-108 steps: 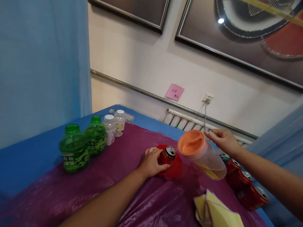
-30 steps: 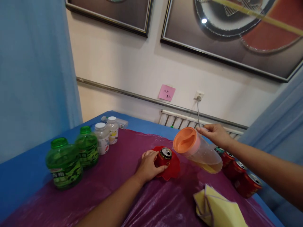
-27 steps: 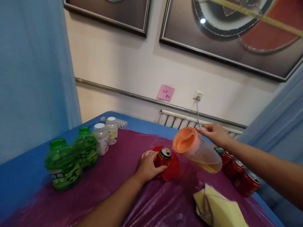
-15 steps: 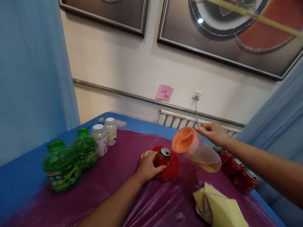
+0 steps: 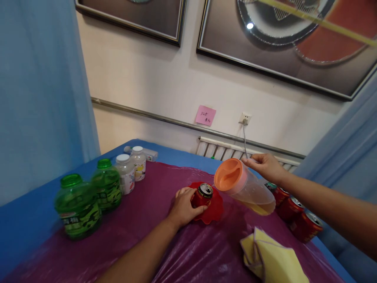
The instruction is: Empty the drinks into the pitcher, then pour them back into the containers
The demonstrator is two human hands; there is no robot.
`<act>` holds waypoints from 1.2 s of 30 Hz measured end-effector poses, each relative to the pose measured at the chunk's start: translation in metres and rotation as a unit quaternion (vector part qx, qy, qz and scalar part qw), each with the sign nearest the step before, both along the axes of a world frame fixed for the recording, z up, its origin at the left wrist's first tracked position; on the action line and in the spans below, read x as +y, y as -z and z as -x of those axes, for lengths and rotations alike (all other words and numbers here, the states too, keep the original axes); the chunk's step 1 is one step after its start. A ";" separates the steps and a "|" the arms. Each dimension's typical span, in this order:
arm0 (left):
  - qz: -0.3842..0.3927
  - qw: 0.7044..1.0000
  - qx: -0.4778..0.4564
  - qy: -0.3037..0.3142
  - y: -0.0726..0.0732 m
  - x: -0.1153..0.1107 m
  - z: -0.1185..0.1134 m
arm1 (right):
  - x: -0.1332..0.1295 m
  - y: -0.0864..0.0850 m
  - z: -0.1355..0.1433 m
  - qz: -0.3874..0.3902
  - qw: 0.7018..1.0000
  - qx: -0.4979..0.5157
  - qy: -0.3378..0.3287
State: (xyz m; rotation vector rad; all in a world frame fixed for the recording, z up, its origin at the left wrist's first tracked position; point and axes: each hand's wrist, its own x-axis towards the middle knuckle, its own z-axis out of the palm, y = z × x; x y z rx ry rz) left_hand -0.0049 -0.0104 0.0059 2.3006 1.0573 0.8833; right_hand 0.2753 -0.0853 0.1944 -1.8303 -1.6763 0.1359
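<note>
My left hand (image 5: 185, 204) is wrapped round a red drink can (image 5: 201, 199) from its left side. The can stands upright on a scalloped red mat (image 5: 216, 206), its top opened. In my right hand (image 5: 266, 167) is the handle of a clear plastic pitcher (image 5: 253, 192) with an orange lid (image 5: 229, 175). The pitcher is tipped to the left, its lid just right of the can's top, with yellowish liquid along its lower side. A faint trickle seems to run between lid and can; its exact path is too fine to make out.
Left stand green plastic bottles (image 5: 78, 208) and white-capped clear jars (image 5: 125, 175), with a clear bottle (image 5: 150, 154) lying behind. More red cans (image 5: 306, 227) line the right edge. A folded yellow cloth (image 5: 273, 257) lies in front on the purple plastic sheet (image 5: 141, 220). A radiator (image 5: 218, 149) is behind.
Hardly anything differs. Both hands, the can and the tipped pitcher keep their places; only the camera's view has shifted very slightly.
</note>
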 end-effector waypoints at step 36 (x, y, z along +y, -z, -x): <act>-0.002 1.000 -0.002 0.000 0.004 0.001 0.000 | 0.000 0.003 -0.003 0.007 1.000 -0.007 0.004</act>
